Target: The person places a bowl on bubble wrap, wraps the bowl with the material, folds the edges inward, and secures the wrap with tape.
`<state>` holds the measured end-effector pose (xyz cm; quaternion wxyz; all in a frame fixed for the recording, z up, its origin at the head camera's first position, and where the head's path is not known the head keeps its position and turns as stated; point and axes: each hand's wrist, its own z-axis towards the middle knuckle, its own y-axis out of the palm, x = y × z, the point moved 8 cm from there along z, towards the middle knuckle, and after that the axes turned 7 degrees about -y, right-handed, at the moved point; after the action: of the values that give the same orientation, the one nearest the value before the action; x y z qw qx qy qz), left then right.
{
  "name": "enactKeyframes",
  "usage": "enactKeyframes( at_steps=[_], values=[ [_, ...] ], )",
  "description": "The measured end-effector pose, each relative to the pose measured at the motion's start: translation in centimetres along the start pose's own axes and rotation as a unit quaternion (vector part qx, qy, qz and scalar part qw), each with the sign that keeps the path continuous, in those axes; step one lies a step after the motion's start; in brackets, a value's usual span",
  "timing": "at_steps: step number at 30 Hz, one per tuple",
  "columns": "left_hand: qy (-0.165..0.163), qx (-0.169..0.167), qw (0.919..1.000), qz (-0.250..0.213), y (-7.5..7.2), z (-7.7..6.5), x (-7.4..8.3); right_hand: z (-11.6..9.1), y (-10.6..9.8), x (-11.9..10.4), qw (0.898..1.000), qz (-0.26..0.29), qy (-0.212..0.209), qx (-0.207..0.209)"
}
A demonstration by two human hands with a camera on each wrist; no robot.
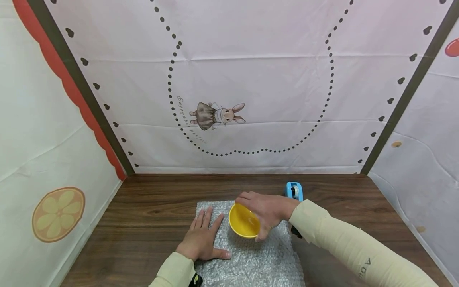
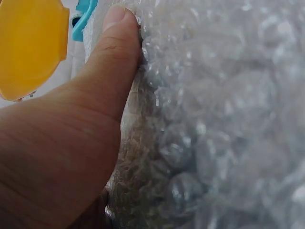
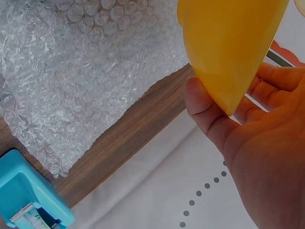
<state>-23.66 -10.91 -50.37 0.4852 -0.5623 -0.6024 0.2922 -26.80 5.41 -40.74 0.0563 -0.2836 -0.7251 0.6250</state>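
Observation:
A yellow bowl is tilted over a sheet of bubble wrap, its hollow side facing the head camera. My right hand grips the bowl by its rim, the thumb on one side and the fingers on the other. In the right wrist view the bowl shows its smooth outer wall, pinched at the edge. My left hand lies flat with fingers spread on the left part of the bubble wrap. In the left wrist view its thumb presses along the wrap.
A blue tape dispenser stands behind my right forearm, just past the wrap's far right corner; its toothed cutter shows in the right wrist view. Dark wood tabletop surrounds the wrap. Printed white cloth hangs behind and on both sides.

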Motion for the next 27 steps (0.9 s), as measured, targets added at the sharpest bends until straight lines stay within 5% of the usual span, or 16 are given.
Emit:
enactKeyframes(
  at_steps=[17,27],
  values=[
    [0.003,0.008,1.0,-0.001,-0.2,-0.1,0.1,0.4,0.9,0.3,1.0,0.001,0.009,-0.008],
    [0.019,0.019,0.9996,-0.007,1.4,1.5,-1.1,0.5,1.3,0.5,1.0,0.003,0.016,-0.017]
  ],
)
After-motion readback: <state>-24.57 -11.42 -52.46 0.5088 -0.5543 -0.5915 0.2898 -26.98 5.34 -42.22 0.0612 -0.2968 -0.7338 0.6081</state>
